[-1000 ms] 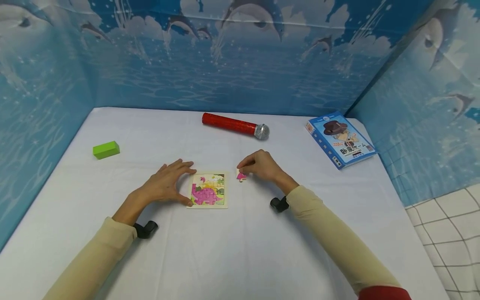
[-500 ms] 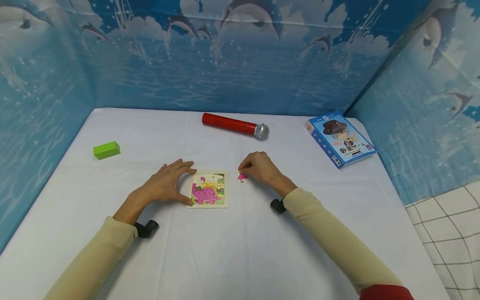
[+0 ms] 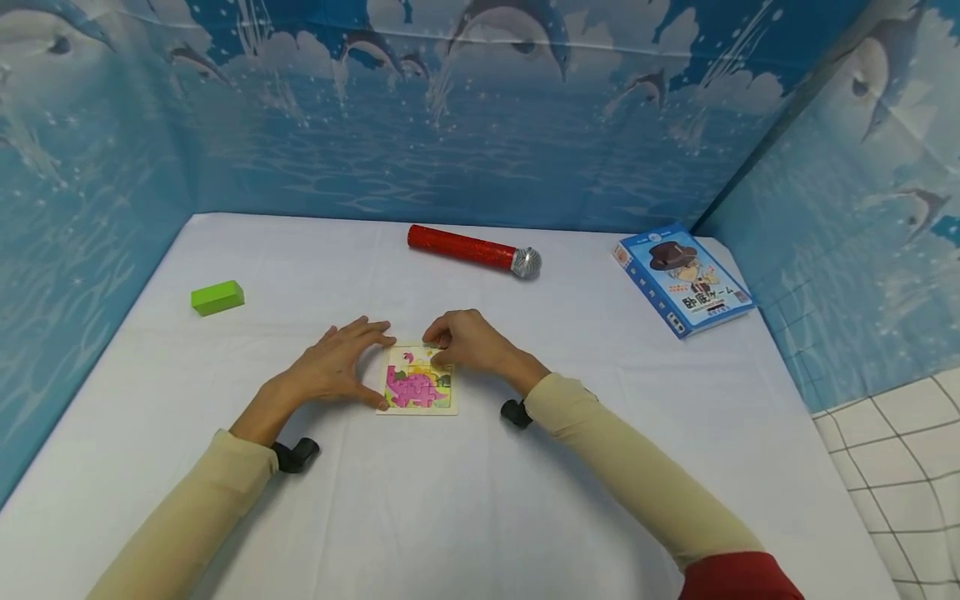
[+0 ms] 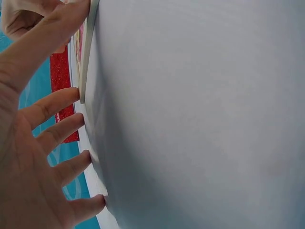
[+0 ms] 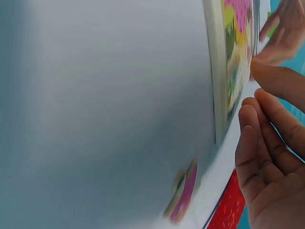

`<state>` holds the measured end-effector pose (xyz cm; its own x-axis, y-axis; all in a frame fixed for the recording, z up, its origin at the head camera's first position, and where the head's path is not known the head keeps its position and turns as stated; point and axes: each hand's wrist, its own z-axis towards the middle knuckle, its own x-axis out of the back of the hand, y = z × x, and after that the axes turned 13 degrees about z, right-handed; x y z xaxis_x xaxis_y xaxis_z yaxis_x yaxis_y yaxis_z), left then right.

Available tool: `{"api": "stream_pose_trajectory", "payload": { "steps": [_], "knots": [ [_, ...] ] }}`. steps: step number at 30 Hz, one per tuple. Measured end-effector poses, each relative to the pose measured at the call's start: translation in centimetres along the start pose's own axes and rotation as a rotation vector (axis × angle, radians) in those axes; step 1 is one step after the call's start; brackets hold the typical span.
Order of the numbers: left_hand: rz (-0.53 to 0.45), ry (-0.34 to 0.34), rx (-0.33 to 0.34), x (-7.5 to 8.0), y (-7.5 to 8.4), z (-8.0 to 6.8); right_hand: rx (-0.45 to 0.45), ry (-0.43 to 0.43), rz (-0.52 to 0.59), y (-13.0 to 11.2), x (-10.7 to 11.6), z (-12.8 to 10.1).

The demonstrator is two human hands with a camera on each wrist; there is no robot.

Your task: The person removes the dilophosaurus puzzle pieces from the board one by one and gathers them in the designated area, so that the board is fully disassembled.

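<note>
A small square jigsaw puzzle (image 3: pixel 416 390) with a pink dinosaur lies in its pale tray on the white table. At its left side my left hand (image 3: pixel 330 367) holds the tray between thumb and forefinger, with the other fingers spread. My right hand (image 3: pixel 476 343) is over the upper right corner of the puzzle. In the right wrist view its thumb and fingertips stand slightly apart at the puzzle, with nothing visible between them. A loose pink puzzle piece (image 5: pixel 183 193) lies on the table beside the tray; the head view does not show it, apparently because the right hand covers it.
Behind the puzzle lies a red glittery microphone (image 3: pixel 472 249) with a silver head. A green block (image 3: pixel 217 297) is at the left. A blue game box (image 3: pixel 684 279) sits at the back right. Dolphin-print cloth (image 3: pixel 450 142) encloses the table's back and sides.
My right hand has let go of the loose pink puzzle piece and moved left onto the puzzle's upper right corner. The left hand stays at the tray's left side.
</note>
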<state>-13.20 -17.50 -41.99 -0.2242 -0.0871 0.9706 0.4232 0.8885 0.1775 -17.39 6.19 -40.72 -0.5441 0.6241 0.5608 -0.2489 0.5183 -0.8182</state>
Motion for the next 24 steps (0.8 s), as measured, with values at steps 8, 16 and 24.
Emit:
{"api": "stream_pose_trajectory", "payload": {
  "steps": [8, 16, 24],
  "knots": [
    [0.002, 0.011, -0.012, 0.0, 0.0, -0.1, -0.011, -0.053, -0.046, -0.6, -1.3, 0.9],
    [0.004, 0.003, -0.003, 0.2, -0.2, -0.2, -0.023, -0.083, -0.073, -1.4, -1.4, 1.1],
    [0.004, 0.002, -0.016, 0.2, -0.1, 0.1, -0.048, -0.100, -0.081, -1.7, -1.3, 1.0]
  ]
}}
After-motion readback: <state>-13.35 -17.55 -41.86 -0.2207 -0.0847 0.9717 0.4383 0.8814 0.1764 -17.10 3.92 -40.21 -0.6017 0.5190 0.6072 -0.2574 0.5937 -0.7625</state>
